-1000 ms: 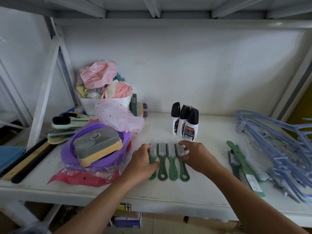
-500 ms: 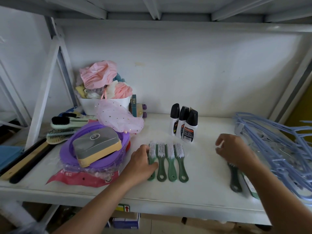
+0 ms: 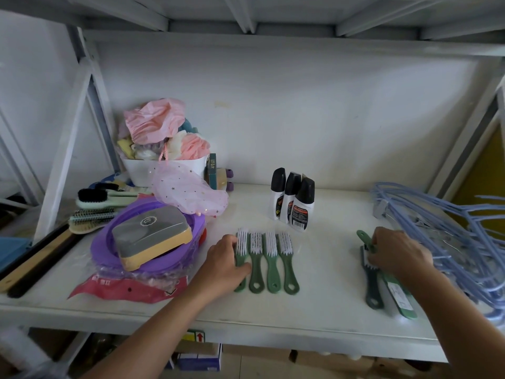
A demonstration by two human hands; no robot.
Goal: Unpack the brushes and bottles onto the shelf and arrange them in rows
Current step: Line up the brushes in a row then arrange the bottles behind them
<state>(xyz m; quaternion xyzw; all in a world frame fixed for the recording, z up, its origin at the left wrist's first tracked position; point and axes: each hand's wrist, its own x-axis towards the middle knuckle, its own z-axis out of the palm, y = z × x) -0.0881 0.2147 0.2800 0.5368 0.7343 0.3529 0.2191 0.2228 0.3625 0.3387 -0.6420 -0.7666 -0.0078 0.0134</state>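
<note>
Since a second ago, right hand (image 3: 396, 254) has left the brush row (image 3: 266, 261) and now clasps loose brushes (image 3: 373, 280) beside the hangers (image 3: 442, 231). Left hand (image 3: 224, 265) pins the leftmost brush, likely keeping the row straight.

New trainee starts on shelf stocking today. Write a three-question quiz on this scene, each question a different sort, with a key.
1. Count: how many green plastic brushes with white bristles lie in the row on the white shelf?
2. True or false: the three white bottles with black caps lie on their sides.
3. Multiple choice: the right hand is on
A. the blue wire hangers
B. the loose green brushes at the right
C. the bottles

Key:
1. Four; the left hand rests on the leftmost.
2. False; they stand upright.
3. B
</note>
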